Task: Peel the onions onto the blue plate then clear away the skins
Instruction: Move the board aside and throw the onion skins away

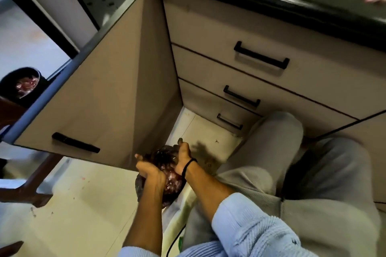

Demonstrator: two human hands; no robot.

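Low over the floor, both my hands hold a dark plastic bag of purple onion skins (169,177). My left hand (150,173) grips the bag's near left side with curled fingers. From the right, my right hand (183,157) clasps the top, a black band on its wrist. The skins show reddish through the bag between my palms. A black bin (12,87) with more reddish skins inside stands far left, partly hidden behind the open cabinet door. Neither the blue plate nor any onion is in view.
An open beige cabinet door (100,89) with a black handle hangs just left of my hands. Three drawers (261,81) sit under the dark countertop edge (292,6). My grey-trousered legs (271,152) fill the right. Wooden chair legs (31,190) stand on the pale floor at left.
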